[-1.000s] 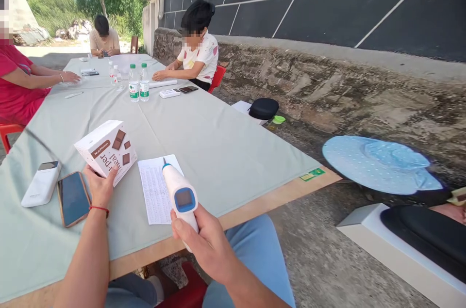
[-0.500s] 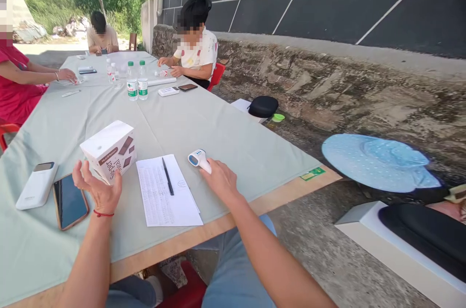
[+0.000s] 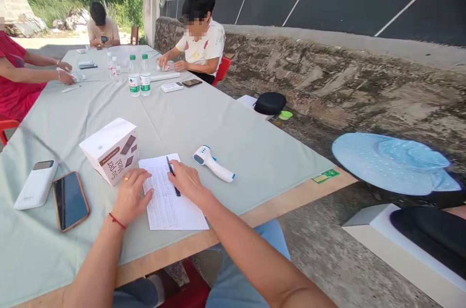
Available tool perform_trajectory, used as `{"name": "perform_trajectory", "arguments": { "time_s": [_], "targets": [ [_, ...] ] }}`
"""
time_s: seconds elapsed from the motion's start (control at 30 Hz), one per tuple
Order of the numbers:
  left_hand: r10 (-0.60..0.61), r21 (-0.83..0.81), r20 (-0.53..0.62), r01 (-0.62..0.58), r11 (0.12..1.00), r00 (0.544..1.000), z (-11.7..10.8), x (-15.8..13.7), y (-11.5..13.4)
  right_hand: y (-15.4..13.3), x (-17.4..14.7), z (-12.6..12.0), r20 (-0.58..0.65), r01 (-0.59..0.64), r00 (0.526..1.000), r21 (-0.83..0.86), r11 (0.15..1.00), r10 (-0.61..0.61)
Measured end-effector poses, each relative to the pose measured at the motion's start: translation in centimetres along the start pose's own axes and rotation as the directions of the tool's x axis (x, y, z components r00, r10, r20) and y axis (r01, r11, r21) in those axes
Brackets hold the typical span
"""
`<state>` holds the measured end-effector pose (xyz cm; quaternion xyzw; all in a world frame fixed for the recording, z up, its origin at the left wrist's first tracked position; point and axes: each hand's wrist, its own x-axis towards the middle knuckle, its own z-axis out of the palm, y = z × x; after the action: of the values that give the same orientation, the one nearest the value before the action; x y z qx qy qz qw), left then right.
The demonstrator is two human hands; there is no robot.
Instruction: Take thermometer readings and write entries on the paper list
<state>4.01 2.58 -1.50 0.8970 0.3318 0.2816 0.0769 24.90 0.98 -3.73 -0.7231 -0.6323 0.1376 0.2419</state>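
Note:
My right hand is over the written sheet of paper, its fingers closed on a black pen that lies along the page. At the sheet's left edge rests my left hand, thumb and fingers apart and nothing held. Just beyond it stands a white and brown box with "Meal" lettering. To the right of the paper, a white and blue infrared thermometer lies on its side, touched by neither hand.
A white power bank and a phone lie at the left. Two green-capped water bottles stand farther back on the cloth-covered table. Other people sit around it. A light blue hat is beyond the right edge.
My left hand has left the box and come down to the paper. My right hand has let go of the thermometer, leaving it on the table, and moved left to the pen.

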Motion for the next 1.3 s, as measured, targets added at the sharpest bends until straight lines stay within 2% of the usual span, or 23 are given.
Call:
{"name": "perform_trajectory", "arguments": {
  "time_s": [0.1,0.2,0.37,0.47,0.63,0.77,0.93,1.1,1.3],
  "targets": [
    [0.004,-0.04,0.182,0.003,0.999,0.983,0.9,-0.4,0.0,1.5,0.0,0.4,-0.059,0.012,0.998,0.211,0.977,0.001],
    [-0.002,-0.018,0.237,0.007,1.0,0.972,1.3,-0.6,0.3,3.1,0.3,0.3,-0.19,0.081,0.982,0.475,0.876,0.013],
    [-0.014,-0.017,0.287,0.019,1.0,0.958,1.4,-0.6,0.5,3.2,0.5,0.7,-0.328,0.171,0.94,0.695,0.698,0.096],
    [-0.022,-0.011,0.286,0.026,1.0,0.958,1.6,-0.6,0.4,2.4,0.2,0.9,-0.304,0.162,0.945,0.754,0.637,0.12],
    [-0.034,0.001,0.291,0.035,0.999,0.956,1.7,-0.8,0.2,1.8,-0.1,0.4,-0.171,0.093,0.981,0.827,0.554,0.091],
    [-0.045,0.013,0.311,0.043,0.999,0.949,1.8,-0.8,0.2,1.9,0.2,0.8,-0.101,-0.016,0.981,0.815,0.579,0.169],
    [-0.051,-0.007,0.298,0.056,0.998,0.953,1.9,-0.9,0.2,2.1,0.5,1.9,-0.085,-0.075,0.971,0.776,0.626,0.223],
    [-0.057,0.0,0.299,0.06,0.998,0.953,2.0,-0.9,0.3,1.9,0.5,2.1,-0.137,-0.055,0.967,0.716,0.696,0.216],
    [-0.058,0.01,0.3,0.057,0.998,0.952,2.1,-0.9,0.3,1.6,0.3,1.8,-0.135,-0.036,0.974,0.694,0.719,0.18]
  ]
}}
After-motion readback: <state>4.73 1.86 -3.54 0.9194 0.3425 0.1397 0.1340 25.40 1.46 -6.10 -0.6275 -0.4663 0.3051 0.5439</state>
